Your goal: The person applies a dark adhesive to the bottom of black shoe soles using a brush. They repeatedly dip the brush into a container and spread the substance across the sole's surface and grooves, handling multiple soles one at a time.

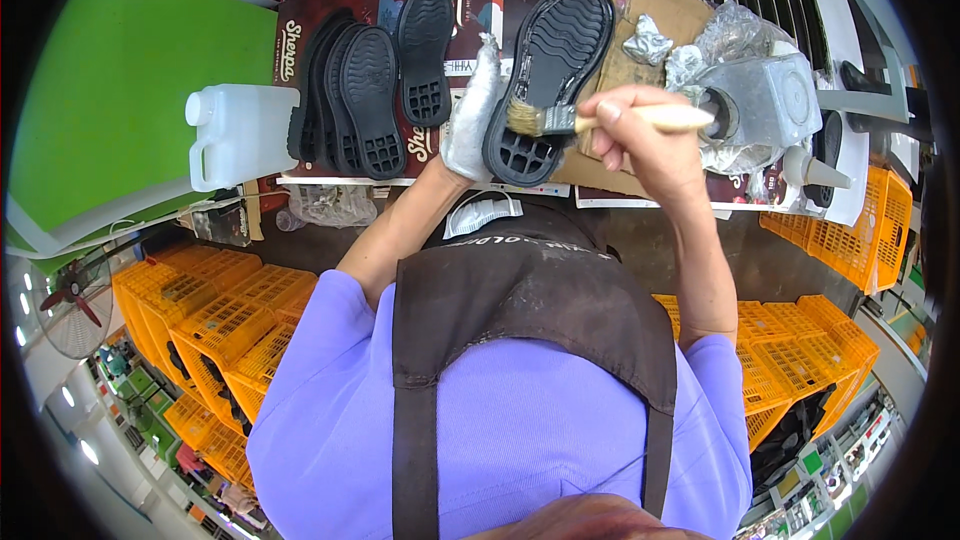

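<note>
A black shoe sole (568, 35) is held tilted over the brown cardboard, its rim and gridded heel end towards me. My left hand (474, 125), in a whitish, stained covering, grips the sole along its left edge; its fingers under the sole are hidden. In my right hand (645, 135) is a paintbrush (682, 118) with a pale wooden handle and a dark ferrule. Its bristles touch the inside of the sole near the heel grid. Wet-looking shine runs along parts of the sole's inner rim. Several more black soles (370, 90) lie to the left.
A white plastic jug (250, 135) stands at the bench's left, beside a green surface (120, 90). On the right are a clear plastic container (775, 100), crumpled plastic (740, 35) and a nozzle bottle (815, 170). Orange crates (240, 315) are stacked on both sides behind me.
</note>
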`<state>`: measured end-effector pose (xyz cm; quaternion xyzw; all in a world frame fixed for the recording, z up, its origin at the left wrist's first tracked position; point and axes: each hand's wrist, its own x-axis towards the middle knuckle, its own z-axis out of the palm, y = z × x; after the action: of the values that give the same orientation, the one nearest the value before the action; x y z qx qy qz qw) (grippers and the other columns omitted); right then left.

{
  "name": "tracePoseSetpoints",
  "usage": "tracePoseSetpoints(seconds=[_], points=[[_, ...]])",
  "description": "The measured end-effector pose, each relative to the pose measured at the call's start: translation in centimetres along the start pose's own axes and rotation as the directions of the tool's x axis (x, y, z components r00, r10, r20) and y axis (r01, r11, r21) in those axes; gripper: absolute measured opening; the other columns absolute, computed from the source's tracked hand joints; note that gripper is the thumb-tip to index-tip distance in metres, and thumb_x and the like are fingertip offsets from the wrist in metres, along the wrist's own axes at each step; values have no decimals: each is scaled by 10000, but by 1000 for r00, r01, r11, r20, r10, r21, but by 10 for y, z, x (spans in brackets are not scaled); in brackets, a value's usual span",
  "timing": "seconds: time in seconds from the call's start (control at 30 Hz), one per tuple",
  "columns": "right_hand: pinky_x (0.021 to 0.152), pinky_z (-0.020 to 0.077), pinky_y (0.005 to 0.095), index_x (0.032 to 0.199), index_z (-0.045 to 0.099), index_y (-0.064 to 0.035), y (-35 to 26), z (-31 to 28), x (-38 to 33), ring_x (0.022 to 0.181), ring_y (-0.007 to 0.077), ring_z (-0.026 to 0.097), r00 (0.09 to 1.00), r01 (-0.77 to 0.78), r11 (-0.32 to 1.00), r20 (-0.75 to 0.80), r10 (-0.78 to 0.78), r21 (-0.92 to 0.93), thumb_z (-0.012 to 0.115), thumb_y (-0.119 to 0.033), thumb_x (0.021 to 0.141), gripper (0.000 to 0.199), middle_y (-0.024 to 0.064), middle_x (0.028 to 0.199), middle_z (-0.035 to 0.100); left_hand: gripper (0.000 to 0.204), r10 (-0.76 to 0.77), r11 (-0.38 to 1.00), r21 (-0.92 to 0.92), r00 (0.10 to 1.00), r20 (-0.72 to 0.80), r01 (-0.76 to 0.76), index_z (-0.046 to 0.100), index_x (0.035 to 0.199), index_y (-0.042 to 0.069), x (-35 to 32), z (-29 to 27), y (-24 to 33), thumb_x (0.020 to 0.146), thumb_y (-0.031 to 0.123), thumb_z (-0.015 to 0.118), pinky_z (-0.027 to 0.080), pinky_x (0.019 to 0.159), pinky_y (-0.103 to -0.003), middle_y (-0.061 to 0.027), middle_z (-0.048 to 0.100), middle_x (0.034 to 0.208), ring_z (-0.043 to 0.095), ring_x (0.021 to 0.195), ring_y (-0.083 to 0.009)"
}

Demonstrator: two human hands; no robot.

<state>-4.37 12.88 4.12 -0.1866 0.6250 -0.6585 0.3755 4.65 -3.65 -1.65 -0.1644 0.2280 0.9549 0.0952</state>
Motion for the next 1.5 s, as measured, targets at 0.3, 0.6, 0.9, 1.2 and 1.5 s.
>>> tracePoseSetpoints(seconds=[0.3,0.6,0.9,1.2,1.5], points=[[513,447,172,955,650,10,14,-9,15,557,59,548,949,204,979,-243,-201,-11,591,-143,854,192,50,681,623,723,39,999,-29,995,86,-37,468,1213,50,3,7,-10,887,621,166,536,671,-308,-129,616,994,633,769,-203],[481,445,163,918,656,15,-3,11,-17,525,51,545,986,115,990,-109,-124,-86,591,-130,851,172,49,660,621,600,225,974,-7,974,30,-225,434,1251,59,9,17,-7,930,528,240,489,816,-294,-85,565,1102,582,936,-157],[459,442,165,894,662,19,-33,15,-28,493,55,541,999,43,988,1,-43,-146,605,-122,827,166,52,639,618,584,101,987,-121,995,-21,-102,471,1202,61,3,27,1,914,539,300,539,711,-315,-95,596,1021,624,811,-184],[404,433,198,833,643,48,-54,6,-9,492,93,550,965,61,966,262,8,-252,602,-162,803,216,87,613,595,507,-175,949,-237,973,149,207,538,1107,20,-7,27,9,926,459,363,558,686,-342,-149,620,986,643,813,-223],[478,486,203,852,684,-11,-55,-8,23,579,88,593,830,48,971,550,92,-234,675,-180,783,183,54,688,638,561,-446,866,-115,856,262,486,463,1202,-11,2,5,9,915,464,383,528,805,-352,-188,580,1055,617,907,-234]])
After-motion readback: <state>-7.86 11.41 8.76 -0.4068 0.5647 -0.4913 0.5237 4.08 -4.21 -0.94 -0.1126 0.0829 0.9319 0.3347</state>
